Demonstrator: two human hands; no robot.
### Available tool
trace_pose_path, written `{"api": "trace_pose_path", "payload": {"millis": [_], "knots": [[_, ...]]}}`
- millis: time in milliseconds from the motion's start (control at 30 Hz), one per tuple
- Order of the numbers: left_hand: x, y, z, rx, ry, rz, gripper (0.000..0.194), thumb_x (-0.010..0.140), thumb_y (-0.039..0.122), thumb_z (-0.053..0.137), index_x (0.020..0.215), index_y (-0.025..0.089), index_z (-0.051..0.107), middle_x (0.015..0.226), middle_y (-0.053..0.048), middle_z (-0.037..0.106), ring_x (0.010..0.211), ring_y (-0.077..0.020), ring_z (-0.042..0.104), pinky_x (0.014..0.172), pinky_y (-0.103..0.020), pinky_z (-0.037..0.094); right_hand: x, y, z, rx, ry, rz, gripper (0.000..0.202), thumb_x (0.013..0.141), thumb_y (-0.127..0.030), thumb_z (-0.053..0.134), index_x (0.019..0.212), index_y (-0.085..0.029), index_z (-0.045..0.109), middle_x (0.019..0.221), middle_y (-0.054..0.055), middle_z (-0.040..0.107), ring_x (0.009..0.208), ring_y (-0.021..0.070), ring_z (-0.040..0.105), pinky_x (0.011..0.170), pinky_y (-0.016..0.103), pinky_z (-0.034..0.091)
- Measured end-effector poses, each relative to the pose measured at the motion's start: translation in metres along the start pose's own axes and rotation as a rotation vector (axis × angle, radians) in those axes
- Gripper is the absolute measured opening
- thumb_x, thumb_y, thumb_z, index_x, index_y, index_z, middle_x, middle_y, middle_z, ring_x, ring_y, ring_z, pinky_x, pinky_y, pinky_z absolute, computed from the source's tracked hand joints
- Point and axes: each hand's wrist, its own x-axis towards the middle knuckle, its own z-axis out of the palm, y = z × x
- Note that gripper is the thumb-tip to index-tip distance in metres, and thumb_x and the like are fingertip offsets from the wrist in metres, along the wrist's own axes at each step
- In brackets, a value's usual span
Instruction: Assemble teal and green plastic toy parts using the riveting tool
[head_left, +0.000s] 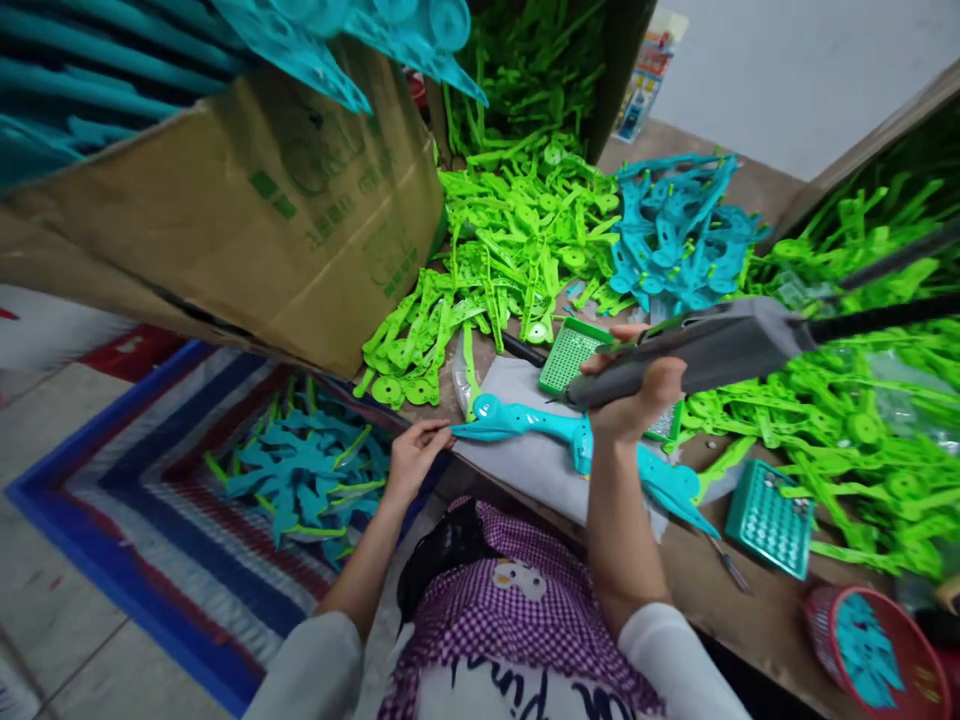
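A long blue plastic part (517, 422) lies across a grey mat (517, 385) at the front of the worktable, with lime-green pieces joined near both its ends. Its pointed left tip is pinched in my left hand (417, 452). My right hand (637, 398) is wrapped round a dark grey electric screwdriver (724, 345), held above the part's middle with its nose pointing left. Whether the bit touches the part, I cannot tell. Just behind the screwdriver nose is a green perforated tray (566, 362), partly covered by the tool and my hand.
Lime-green arms (525, 230) are heaped at the back, beside stacked blue parts (686, 235). A cardboard box (315, 210) stands left. To the right are a teal tray (771, 520), a thin tool (731, 570) and a red basket (825, 610). Blue-green pieces (300, 465) lie lower left.
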Motion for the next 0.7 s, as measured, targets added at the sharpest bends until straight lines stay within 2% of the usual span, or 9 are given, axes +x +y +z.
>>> {"api": "trace_pose_path", "payload": {"millis": [67, 167, 267, 367, 500, 700], "knots": [[-0.001, -0.001, -0.002, 0.058, 0.008, 0.027, 0.042, 0.067, 0.040, 0.078, 0.097, 0.014, 0.069, 0.084, -0.007, 0.072, 0.074, -0.0170, 0.068, 0.074, -0.028, 0.056, 0.021, 0.010, -0.016, -0.050, 0.026, -0.038, 0.042, 0.071, -0.062, 0.058, 0.072, -0.020, 0.060, 0.060, -0.003, 0.058, 0.038, 0.0099, 0.053, 0.034, 0.023, 0.040], [0.003, -0.001, -0.005, 0.167, -0.015, 0.068, 0.041, 0.064, 0.039, 0.080, 0.095, 0.015, 0.070, 0.088, -0.007, 0.071, 0.076, -0.0170, 0.067, 0.071, -0.027, 0.055, 0.055, 0.037, -0.040, -0.105, 0.076, -0.058, 0.040, 0.070, -0.059, 0.062, 0.069, -0.020, 0.058, 0.061, -0.003, 0.060, 0.039, 0.0094, 0.052, 0.036, 0.024, 0.043], [0.010, 0.002, -0.009, 0.268, -0.110, 0.135, 0.035, 0.067, 0.038, 0.078, 0.094, 0.017, 0.073, 0.095, -0.007, 0.069, 0.082, -0.0181, 0.065, 0.074, -0.027, 0.054, 0.087, 0.069, -0.052, -0.144, 0.008, -0.043, 0.039, 0.069, -0.059, 0.064, 0.067, -0.020, 0.058, 0.055, -0.005, 0.056, 0.039, 0.0092, 0.051, 0.037, 0.024, 0.043], [0.014, 0.006, -0.011, 0.343, -0.167, 0.197, 0.030, 0.071, 0.037, 0.074, 0.095, 0.019, 0.074, 0.097, -0.007, 0.067, 0.091, -0.0195, 0.064, 0.079, -0.028, 0.053, 0.109, 0.092, -0.054, -0.160, -0.051, -0.029, 0.040, 0.072, -0.059, 0.060, 0.070, -0.019, 0.060, 0.053, -0.005, 0.054, 0.039, 0.0095, 0.051, 0.038, 0.024, 0.042], [0.015, 0.005, -0.012, 0.360, -0.145, 0.210, 0.028, 0.070, 0.037, 0.074, 0.093, 0.020, 0.075, 0.093, -0.007, 0.067, 0.088, -0.0197, 0.063, 0.078, -0.029, 0.053, 0.120, 0.106, -0.056, -0.192, -0.041, -0.030, 0.043, 0.074, -0.061, 0.056, 0.071, -0.018, 0.060, 0.051, -0.005, 0.051, 0.039, 0.0095, 0.051, 0.039, 0.023, 0.042], [0.016, 0.001, -0.012, 0.325, -0.104, 0.152, 0.030, 0.065, 0.037, 0.078, 0.089, 0.020, 0.076, 0.090, -0.006, 0.066, 0.086, -0.0195, 0.062, 0.075, -0.029, 0.052, 0.117, 0.113, -0.066, -0.139, -0.037, -0.025, 0.044, 0.074, -0.062, 0.055, 0.071, -0.019, 0.060, 0.055, -0.004, 0.054, 0.040, 0.0099, 0.053, 0.039, 0.024, 0.042]]}}
